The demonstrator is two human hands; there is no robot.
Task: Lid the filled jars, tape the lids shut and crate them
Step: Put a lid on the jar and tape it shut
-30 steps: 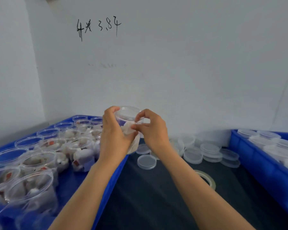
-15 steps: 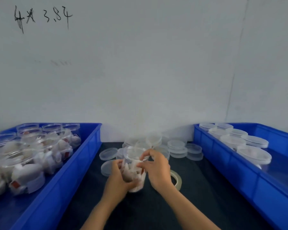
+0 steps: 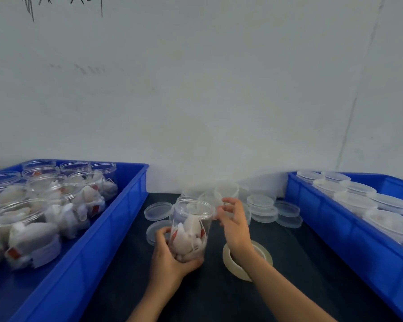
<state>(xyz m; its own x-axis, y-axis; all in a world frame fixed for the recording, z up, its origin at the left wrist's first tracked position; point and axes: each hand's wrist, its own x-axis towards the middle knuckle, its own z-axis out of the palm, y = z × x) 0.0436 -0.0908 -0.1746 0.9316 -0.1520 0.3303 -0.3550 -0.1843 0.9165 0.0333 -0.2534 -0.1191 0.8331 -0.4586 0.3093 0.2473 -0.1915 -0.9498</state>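
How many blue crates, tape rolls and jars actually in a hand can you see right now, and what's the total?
Blue crates: 2, the left crate and the right crate.
Tape: 1 tape roll on the dark table.
Held jars: 1 jar, gripped by the left hand.
Total: 4.
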